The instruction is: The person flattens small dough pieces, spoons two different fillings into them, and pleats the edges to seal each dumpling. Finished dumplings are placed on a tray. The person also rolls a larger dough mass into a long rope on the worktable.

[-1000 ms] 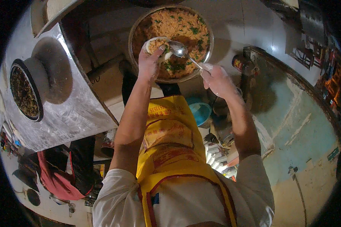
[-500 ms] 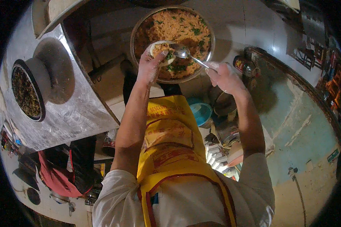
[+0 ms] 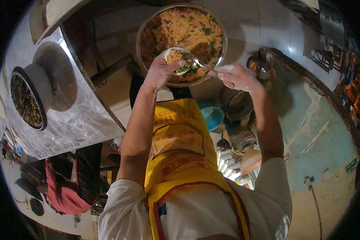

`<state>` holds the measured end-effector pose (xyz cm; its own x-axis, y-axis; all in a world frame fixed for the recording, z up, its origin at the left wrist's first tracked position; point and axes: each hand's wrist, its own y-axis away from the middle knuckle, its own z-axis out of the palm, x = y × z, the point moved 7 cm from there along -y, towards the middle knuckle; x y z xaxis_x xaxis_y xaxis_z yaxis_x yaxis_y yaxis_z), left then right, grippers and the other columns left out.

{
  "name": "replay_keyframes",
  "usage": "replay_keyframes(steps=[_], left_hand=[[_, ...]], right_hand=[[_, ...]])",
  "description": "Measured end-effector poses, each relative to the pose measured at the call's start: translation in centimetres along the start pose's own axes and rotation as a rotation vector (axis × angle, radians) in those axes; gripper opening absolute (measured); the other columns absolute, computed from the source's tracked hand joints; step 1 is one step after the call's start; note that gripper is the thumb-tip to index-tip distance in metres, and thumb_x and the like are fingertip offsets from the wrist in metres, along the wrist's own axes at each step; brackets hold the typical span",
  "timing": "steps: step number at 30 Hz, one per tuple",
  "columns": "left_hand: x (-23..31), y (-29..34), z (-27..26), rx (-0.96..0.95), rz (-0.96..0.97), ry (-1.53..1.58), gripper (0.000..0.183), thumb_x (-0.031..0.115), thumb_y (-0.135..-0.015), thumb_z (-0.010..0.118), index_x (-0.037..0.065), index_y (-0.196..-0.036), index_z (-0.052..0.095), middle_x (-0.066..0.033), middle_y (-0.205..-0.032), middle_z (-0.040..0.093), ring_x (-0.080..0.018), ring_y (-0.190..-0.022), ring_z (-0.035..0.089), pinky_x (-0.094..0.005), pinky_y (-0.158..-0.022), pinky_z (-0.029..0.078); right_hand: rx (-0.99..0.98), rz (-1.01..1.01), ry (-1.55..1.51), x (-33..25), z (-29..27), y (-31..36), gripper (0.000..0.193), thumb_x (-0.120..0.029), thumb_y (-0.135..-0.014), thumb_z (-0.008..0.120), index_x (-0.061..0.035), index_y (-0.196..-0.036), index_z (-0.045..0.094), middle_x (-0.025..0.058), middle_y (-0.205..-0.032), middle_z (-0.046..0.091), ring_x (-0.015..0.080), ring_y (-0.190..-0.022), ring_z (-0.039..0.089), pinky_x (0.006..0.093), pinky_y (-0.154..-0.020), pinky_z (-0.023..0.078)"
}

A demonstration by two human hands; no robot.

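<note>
A round dough wrapper (image 3: 169,55) rests in my left hand (image 3: 161,70), which curls round its edge with the thumb laid over the near side. Crumbly orange-brown filling with green bits (image 3: 174,57) lies heaped on the wrapper. My right hand (image 3: 237,76), dusted with flour, closes round the handle of a metal spoon (image 3: 204,67). The spoon's bowl meets the filling at the wrapper's right side. Both hands are over the near part of a wide metal basin (image 3: 138,48), full of the same filling mixed with chopped greens (image 3: 206,31).
On the left, a floury metal table (image 3: 82,124) holds a pot of dark filling (image 3: 28,100). A person's red garment (image 3: 64,192) shows beyond its near edge. To the right are a bottle (image 3: 257,67), a blue-green bowl (image 3: 212,118) and a pale green board (image 3: 308,132).
My left hand and the wrapper have shifted slightly right and down. The spoon's bowl has tipped and pressed in against the filling, and my right hand has turned a little flatter.
</note>
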<state>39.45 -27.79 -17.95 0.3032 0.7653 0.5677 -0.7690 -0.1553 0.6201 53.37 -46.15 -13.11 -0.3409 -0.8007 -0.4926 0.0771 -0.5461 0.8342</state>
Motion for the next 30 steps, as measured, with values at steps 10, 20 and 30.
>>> replay_keyframes(steps=[10, 20, 30], left_hand=[[0.2, 1.1, 0.3, 0.071, -0.065, 0.200, 0.047, 0.022, -0.091, 0.068, 0.004, -0.131, 0.054, -0.0063, -0.122, 0.063, -0.0190, -0.110, 0.061, -0.0344, -0.097, 0.049], [-0.4, 1.1, 0.5, 0.207, -0.061, 0.315, 0.038, 0.026, -0.097, 0.058, 0.004, -0.127, 0.057, -0.0103, -0.120, 0.065, -0.0210, -0.103, 0.065, -0.0333, -0.084, 0.055], [2.3, 4.4, 4.5, 0.159, -0.027, 0.267, 0.036, 0.015, -0.093, 0.063, 0.006, -0.128, 0.059, -0.0068, -0.119, 0.065, -0.0213, -0.108, 0.063, -0.0370, -0.089, 0.054]], right_hand=[[-0.133, -0.152, -0.511, 2.4, -0.3, -0.3, 0.035, -0.011, -0.094, 0.052, 0.0048, -0.125, 0.059, -0.0035, -0.053, 0.040, 0.0052, -0.043, 0.034, 0.0208, -0.039, 0.025], [0.415, 0.009, 0.281, 5.8, -1.6, -8.4, 0.040, -0.021, -0.096, 0.056, 0.0013, -0.129, 0.056, 0.0136, -0.084, 0.066, 0.0200, -0.063, 0.057, 0.0342, -0.057, 0.046], [0.477, -0.281, -0.295, -0.9, 1.8, -3.3, 0.037, -0.023, -0.093, 0.063, 0.0014, -0.121, 0.063, 0.0085, -0.110, 0.068, 0.0177, -0.096, 0.063, 0.0330, -0.081, 0.050]])
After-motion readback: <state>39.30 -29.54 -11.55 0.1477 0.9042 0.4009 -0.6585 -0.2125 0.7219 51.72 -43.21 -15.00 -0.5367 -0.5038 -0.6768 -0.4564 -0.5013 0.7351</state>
